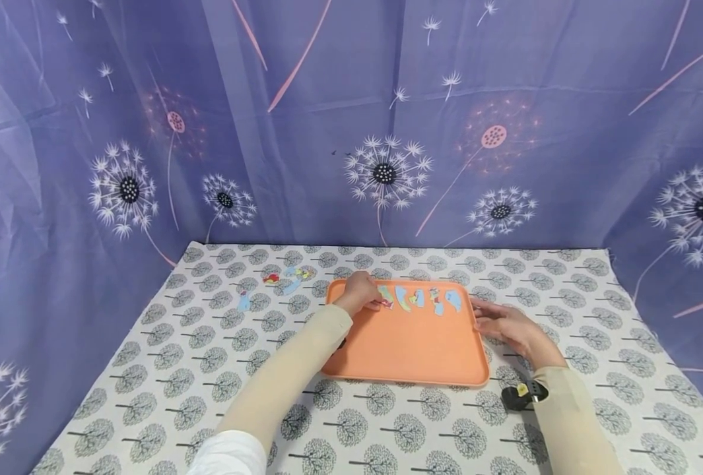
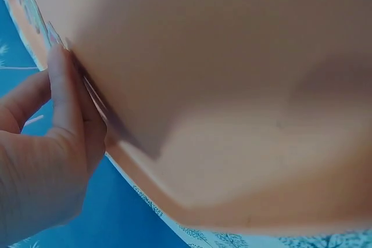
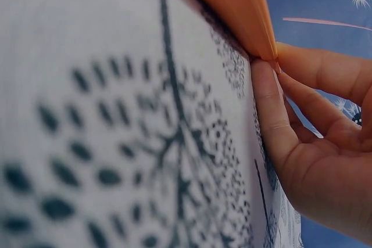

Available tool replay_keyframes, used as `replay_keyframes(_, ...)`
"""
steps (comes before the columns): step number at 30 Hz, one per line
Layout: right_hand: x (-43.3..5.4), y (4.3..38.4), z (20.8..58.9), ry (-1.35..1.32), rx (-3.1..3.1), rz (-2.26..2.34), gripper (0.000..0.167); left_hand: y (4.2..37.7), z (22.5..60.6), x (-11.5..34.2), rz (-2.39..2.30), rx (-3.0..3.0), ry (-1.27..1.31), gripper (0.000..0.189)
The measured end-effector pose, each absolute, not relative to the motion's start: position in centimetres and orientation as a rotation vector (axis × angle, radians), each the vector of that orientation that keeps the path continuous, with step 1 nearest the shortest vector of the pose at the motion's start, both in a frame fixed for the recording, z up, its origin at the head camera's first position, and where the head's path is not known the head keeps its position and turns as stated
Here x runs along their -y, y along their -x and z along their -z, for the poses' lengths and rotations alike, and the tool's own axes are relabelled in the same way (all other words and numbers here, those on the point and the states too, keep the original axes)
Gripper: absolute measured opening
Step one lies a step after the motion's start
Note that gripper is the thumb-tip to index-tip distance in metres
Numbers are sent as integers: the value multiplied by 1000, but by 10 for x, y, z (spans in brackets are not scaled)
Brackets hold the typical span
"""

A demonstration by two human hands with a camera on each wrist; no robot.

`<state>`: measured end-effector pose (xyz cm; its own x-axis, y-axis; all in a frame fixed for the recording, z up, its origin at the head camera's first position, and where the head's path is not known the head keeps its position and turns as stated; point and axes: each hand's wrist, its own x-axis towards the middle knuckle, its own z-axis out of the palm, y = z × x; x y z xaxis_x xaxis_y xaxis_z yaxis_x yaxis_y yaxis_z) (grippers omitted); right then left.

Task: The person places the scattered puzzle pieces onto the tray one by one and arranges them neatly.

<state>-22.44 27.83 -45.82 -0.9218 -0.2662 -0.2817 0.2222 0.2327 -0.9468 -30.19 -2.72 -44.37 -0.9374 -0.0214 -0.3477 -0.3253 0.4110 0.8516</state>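
An orange tray (image 1: 410, 349) lies on the patterned cloth, with a row of printed puzzle pieces (image 1: 418, 298) along its far side. My left hand (image 1: 360, 290) reaches over the tray's far left corner and pinches a thin, flat puzzle piece (image 2: 97, 101), seen nearly edge-on in the left wrist view; its print is hidden there. A red and green piece (image 1: 385, 297) lies beside those fingertips. At the tray's right rim, my right hand (image 1: 514, 330) grips the edge between thumb and fingers, as the right wrist view shows.
More puzzle pieces (image 1: 292, 285) are scattered on the cloth left of the tray, one light blue piece (image 1: 243, 301) farther out. A black wrist device (image 1: 523, 396) is at the right wrist. Purple dandelion curtains (image 1: 327, 132) hang behind the table.
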Motion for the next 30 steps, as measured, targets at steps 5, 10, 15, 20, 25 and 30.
replay_keyframes(5,-279,225,456,56,-2117,1744,75,297,440,36,-1682,-2320,240,24)
replay_keyframes(10,-279,224,456,49,-2118,1748,74,293,437,54,-1790,-2253,132,27)
replay_keyframes(15,-280,224,458,44,-2114,1747,75,294,438,74,-1874,-2249,108,24)
replay_keyframes(20,-280,224,460,50,-2102,1753,75,294,432,99,-1913,-2270,153,27)
replay_keyframes(25,-281,225,460,59,-2119,1739,74,295,430,131,-1952,-2285,199,32)
replay_keyframes(30,-279,225,459,57,-2120,1735,74,292,430,166,-1988,-2317,262,37)
